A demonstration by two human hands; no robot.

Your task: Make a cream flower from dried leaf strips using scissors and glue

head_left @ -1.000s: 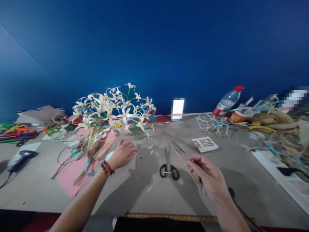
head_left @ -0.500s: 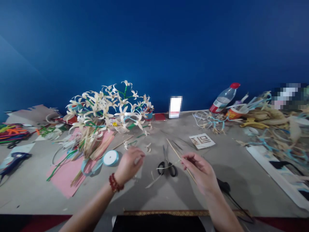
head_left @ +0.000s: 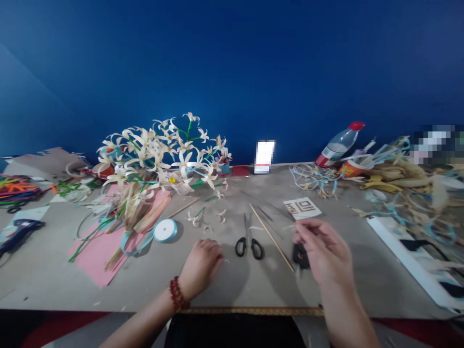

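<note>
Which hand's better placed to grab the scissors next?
Left, probably. The left hand is nearer the scissors, and nothing shows in it, though its palm is hidden. The right hand seems to pinch a strip, and the stick lies between it and the scissors.

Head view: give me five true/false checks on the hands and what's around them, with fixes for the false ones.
1. The left hand has a red beaded bracelet at its wrist. True.
2. The black-handled scissors lie left of the thin wooden stick. True.
3. The right hand holds the scissors. False: it pinches a thin pale strip.
4. The ribbon spool lies left of the left hand. True.
5. The plastic bottle has a green cap. False: it is red.
</note>
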